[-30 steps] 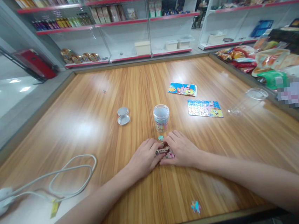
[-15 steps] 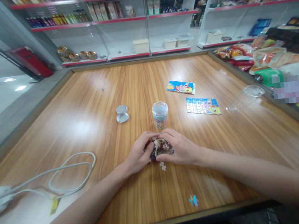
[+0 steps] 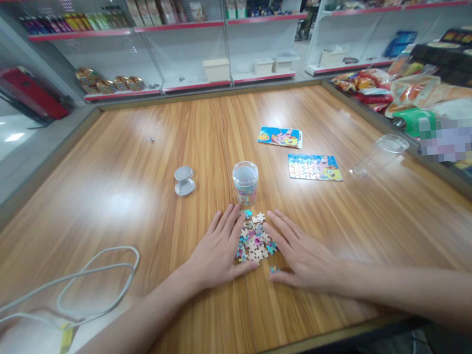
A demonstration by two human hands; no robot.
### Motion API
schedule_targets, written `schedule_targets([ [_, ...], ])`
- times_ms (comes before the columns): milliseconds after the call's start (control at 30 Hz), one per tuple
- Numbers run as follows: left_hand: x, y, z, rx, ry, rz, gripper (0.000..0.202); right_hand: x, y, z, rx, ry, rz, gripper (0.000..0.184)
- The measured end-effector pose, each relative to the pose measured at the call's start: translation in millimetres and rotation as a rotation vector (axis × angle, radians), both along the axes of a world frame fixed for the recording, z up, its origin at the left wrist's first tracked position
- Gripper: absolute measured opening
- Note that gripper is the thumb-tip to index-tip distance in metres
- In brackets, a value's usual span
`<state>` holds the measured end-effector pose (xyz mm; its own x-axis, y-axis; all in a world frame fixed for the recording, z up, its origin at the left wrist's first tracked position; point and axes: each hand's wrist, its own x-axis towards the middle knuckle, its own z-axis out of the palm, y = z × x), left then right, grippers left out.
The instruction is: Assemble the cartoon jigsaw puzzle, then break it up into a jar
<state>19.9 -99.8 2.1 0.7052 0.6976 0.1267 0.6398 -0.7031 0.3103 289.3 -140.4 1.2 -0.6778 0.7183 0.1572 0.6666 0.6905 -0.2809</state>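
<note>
Between my hands lies a loose pile of jigsaw puzzle pieces (image 3: 255,241), some showing pale backs and others coloured faces. My left hand (image 3: 218,250) rests flat on the left of the pile, fingers spread, touching its edge. On the other side, my right hand (image 3: 302,251) is open, its fingertips at the pile's right edge. A single piece (image 3: 275,269) shows by the right thumb. Just beyond the pile stands a clear tub (image 3: 245,184) with a printed cartoon picture around its lower part.
Two round metal lids (image 3: 184,187) lie left of the tub. To the right are a cartoon card (image 3: 280,137), a puzzle picture sheet (image 3: 315,167) and a clear plastic container (image 3: 379,155) on its side. A white cable (image 3: 131,265) loops at left. Packaged goods (image 3: 411,93) crowd the right edge.
My hands have moved apart and flattened from cupping the pieces, which now lie spread lower on the table. The lone piece near the front edge is no longer seen there. The view has shifted slightly.
</note>
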Motion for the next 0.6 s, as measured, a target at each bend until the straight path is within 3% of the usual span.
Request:
schedule_targets([
  [100,9.3,-4.1,0.1,-0.029,-0.059,-0.057,0.083,-19.6,20.8,-3.5,0.022,0.036,0.023,0.092],
  [233,9.5,-6.4,1.6,-0.064,-0.171,-0.003,0.063,-36.6,33.1,-2.6,0.004,0.129,0.065,0.097],
  [367,7.7,-7.3,-1.0,-0.136,-0.296,0.011,0.039,-41.4,35.4,-3.4,-0.03,0.209,0.022,0.069],
  [467,13.2,-5.7,-7.1,-0.166,-0.44,0.011,0.035,-42.5,40.7,-11.8,-0.01,0.276,0.045,0.047],
  [600,29.8,-2.7,-13.0,-0.143,-0.621,0.123,0.026,-52.8,50.1,-24.0,0.104,0.398,0.035,0.044],
])
